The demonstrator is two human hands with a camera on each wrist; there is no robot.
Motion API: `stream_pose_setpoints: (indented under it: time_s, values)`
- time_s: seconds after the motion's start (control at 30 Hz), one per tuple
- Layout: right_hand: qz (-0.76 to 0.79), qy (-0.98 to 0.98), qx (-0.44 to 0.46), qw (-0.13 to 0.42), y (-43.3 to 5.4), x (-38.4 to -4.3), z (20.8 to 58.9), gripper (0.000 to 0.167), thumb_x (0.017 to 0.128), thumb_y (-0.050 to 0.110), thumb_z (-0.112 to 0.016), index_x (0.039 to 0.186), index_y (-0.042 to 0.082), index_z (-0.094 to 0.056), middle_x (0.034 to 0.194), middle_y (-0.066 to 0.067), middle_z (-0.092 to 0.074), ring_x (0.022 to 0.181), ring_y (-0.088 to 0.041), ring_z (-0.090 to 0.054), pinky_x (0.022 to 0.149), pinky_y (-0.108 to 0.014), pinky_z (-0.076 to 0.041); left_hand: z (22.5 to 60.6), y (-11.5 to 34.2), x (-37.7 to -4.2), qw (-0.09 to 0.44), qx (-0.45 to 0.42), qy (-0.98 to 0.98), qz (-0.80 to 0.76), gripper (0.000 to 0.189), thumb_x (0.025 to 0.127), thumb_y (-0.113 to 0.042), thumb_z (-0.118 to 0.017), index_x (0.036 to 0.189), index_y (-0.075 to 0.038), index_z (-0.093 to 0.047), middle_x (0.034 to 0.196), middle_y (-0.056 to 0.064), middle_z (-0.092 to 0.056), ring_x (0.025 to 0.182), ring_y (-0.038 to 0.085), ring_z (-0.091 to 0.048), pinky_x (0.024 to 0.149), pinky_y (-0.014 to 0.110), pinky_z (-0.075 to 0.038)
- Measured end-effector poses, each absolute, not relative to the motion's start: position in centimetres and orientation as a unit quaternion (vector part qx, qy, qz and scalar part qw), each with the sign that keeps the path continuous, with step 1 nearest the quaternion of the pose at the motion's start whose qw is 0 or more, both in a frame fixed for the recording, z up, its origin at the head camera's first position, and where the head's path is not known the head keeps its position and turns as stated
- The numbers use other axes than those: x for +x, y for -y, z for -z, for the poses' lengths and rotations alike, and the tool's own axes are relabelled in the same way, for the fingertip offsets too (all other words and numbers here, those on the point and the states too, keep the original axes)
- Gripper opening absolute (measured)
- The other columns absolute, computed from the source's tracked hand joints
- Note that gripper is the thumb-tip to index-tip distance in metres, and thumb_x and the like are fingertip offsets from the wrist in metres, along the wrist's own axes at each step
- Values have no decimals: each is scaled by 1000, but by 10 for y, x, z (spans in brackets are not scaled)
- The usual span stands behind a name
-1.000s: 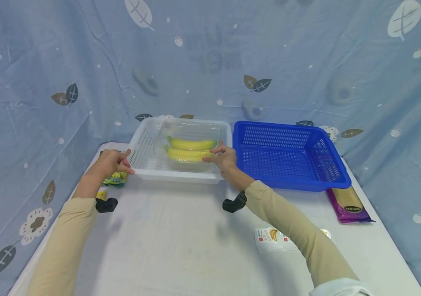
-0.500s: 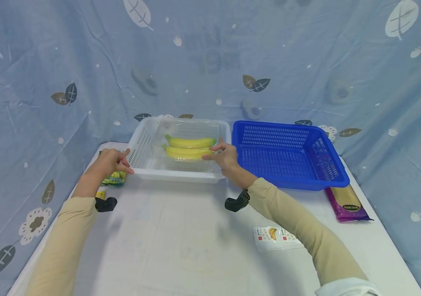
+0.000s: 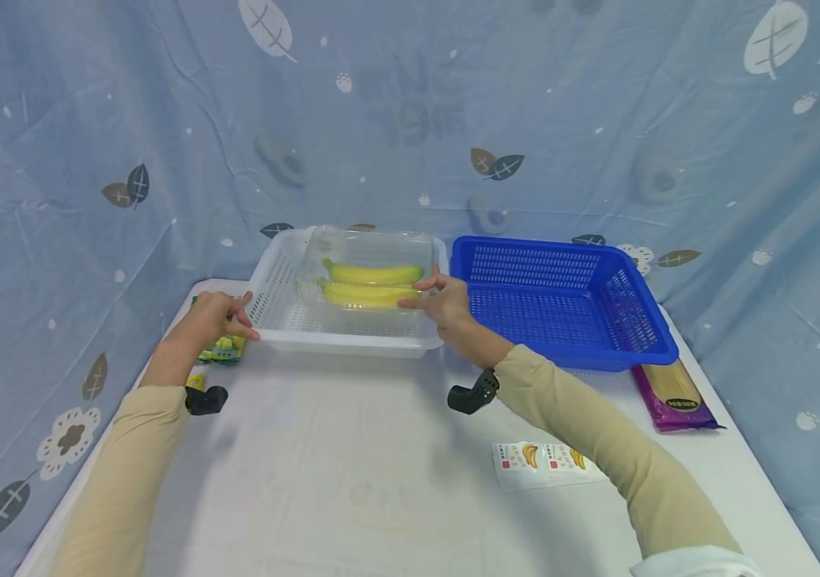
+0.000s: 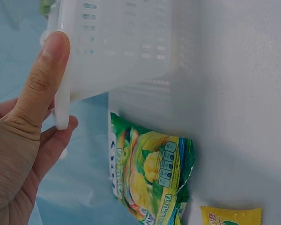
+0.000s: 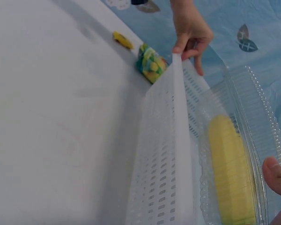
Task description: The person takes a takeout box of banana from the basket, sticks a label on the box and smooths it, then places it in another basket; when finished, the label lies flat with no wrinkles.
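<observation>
Right grip (image 3: 444,304) pinches the clear rectangular plastic box (image 3: 377,247), long axis running leftward from it, two yellow bananas (image 3: 377,276) lengthwise inside; left grip (image 3: 220,316) pinches the white perforated plastic basket (image 3: 341,343) by its rim!

At eleven o'clock, a white slotted plastic basket (image 3: 341,344) stands upright, its rim pinched near nine by the left hand (image 3: 219,316). Toward its one o'clock side, the right hand (image 3: 447,304) holds a clear plastic box (image 3: 381,248) containing two yellow bananas (image 3: 373,275), side by side, stems toward nine.
</observation>
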State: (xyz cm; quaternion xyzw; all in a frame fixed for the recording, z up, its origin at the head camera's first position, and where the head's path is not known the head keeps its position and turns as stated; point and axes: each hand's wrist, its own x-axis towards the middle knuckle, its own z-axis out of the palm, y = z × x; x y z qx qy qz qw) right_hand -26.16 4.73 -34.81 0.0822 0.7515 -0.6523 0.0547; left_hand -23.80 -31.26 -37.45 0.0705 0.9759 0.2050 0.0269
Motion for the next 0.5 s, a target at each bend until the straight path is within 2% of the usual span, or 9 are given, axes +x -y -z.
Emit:
stream_pose_setpoints:
  time_s: [0.1, 0.3, 0.5]
  values:
    - [653, -750, 85, 56, -48, -260, 346, 33, 67, -5, -83, 95, -3, -65, 153, -2, -30, 143, -23, -22, 101, -34, -43, 374, 312, -239, 30, 67, -976, -206, 21, 73, -18, -82, 72, -2, -69, 142, 25, -37, 59, 20, -30, 57, 30, -34]
    - [646, -758, 74, 52, -50, -254, 343, 30, 68, -5, -83, 90, -2, -62, 152, -5, -32, 144, -23, -20, 109, -32, -33, 374, 311, -239, 38, 61, -974, -214, 21, 74, -17, -82, 74, 0, -69, 142, 26, -35, 60, 21, -30, 57, 31, -34]
    - [644, -760, 67, 59, -52, -248, 339, 33, 69, -3, -83, 97, -4, -64, 153, -2, -30, 145, -24, -14, 112, -35, -28, 373, 310, -238, 40, 59, -974, -215, 21, 74, -17, -82, 74, -1, -69, 142, 26, -36, 64, 22, -35, 63, 33, -36]
